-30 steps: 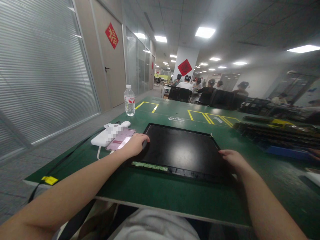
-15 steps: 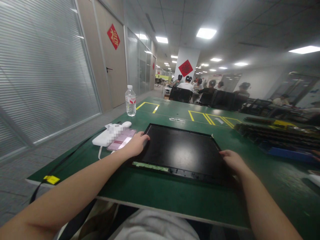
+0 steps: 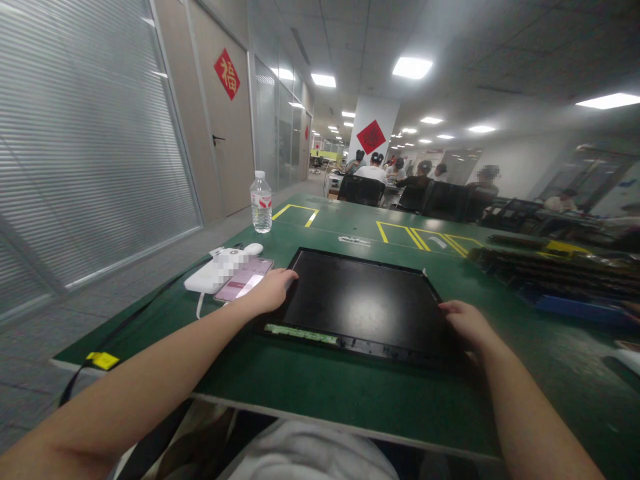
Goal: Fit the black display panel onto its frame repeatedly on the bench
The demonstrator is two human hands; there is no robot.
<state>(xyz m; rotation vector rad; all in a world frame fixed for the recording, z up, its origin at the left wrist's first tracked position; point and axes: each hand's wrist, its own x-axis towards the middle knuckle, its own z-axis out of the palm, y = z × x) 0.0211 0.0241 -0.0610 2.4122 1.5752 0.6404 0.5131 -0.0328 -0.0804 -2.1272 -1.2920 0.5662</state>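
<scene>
A black flat display panel (image 3: 363, 303) lies face up on the green table (image 3: 320, 387), with a thin green circuit strip (image 3: 300, 333) along its near edge. My left hand (image 3: 267, 290) grips the panel's left edge, fingers curled over it. On the opposite side, my right hand (image 3: 463, 321) holds the right edge, fingers wrapped down around the rim. Both forearms reach in from the near side.
Left of the panel lie a phone (image 3: 245, 279), a white power bank (image 3: 213, 273) and a cable. A water bottle (image 3: 261, 202) stands farther back. Dark stacked parts (image 3: 550, 270) and a blue tray (image 3: 570, 308) fill the right. Several people sit at tables behind.
Both hands stay on the panel's edges. The view has shifted very slightly; nothing else has moved.
</scene>
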